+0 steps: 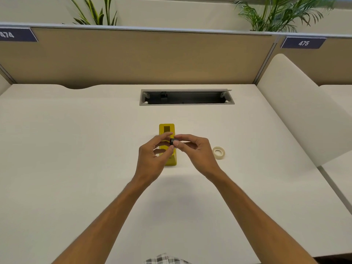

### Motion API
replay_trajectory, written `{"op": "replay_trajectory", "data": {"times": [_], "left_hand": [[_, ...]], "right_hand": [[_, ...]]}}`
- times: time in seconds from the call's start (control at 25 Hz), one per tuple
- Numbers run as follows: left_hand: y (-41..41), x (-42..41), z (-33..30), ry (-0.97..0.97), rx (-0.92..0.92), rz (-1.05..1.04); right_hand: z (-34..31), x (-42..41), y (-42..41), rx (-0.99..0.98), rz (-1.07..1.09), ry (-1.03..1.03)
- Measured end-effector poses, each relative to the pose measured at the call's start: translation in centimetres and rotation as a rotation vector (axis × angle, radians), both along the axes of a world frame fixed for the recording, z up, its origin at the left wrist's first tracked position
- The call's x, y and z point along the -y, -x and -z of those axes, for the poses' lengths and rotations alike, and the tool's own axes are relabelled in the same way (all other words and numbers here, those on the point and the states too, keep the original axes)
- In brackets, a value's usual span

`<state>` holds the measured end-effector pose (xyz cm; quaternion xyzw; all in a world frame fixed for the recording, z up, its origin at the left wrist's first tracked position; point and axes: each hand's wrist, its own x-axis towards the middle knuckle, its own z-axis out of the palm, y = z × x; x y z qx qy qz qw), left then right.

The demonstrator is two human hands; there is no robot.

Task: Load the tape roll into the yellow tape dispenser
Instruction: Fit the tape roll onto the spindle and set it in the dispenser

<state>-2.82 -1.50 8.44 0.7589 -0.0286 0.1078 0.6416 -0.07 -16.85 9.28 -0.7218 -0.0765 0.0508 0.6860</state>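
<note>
A: One view, head camera. Both hands meet above the yellow tape dispenser (pixel 167 130); left hand (pixel 152 157) and right hand (pixel 196 151) pinch a small dark spool (pixel 172 141) between their fingertips.

B: And the tape roll (pixel 218 152)?

A: Flat on the desk (pixel 76 149), right of the dispenser, untouched. Likely light and stiff; take it by the outer rim.

Dispenser (pixel 167 130) stands mid-bench (pixel 76 149); tape roll (pixel 218 152) lies on the bench to its right; cable trough (pixel 186 97) lies farther back.
</note>
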Motion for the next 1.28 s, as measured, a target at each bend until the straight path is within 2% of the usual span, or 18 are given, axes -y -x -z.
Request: {"op": "replay_trajectory", "data": {"times": [0.24,0.36,0.44,0.56,0.68,0.8,1.08,1.2,1.28], "left_hand": [[-0.2,-0.3,-0.2,-0.057,0.010,0.075],[-0.3,-0.3,0.1,-0.045,-0.031,0.060],[-0.2,-0.2,0.1,-0.038,-0.041,0.054],[0.0,-0.4,0.2,-0.027,-0.047,0.052],[0.0,-0.4,0.2,-0.029,-0.050,0.048],[0.0,-0.4,0.1,-0.029,-0.049,0.049],[0.1,-0.5,0.2,-0.037,-0.047,0.045],[0.0,-0.6,0.2,-0.035,-0.053,0.042],[0.0,-0.6,0.2,-0.031,-0.056,0.041]], "right_hand": [[0.0,0.9,-0.3,-0.045,-0.036,0.019],[0.9,2.5,-1.4,-0.054,0.098,0.116],[2.3,4.3,-2.4,-0.007,0.221,0.266],[4.5,7.3,-3.6,0.054,0.302,0.671],[6.3,9.9,-4.6,0.000,0.204,1.091],[7.7,11.2,-5.0,-0.071,0.129,1.264],[8.4,11.5,-4.8,-0.065,0.146,1.257],[7.7,11.0,-4.4,-0.083,0.220,1.118],[7.1,10.6,-4.0,-0.072,0.300,0.931]]}}
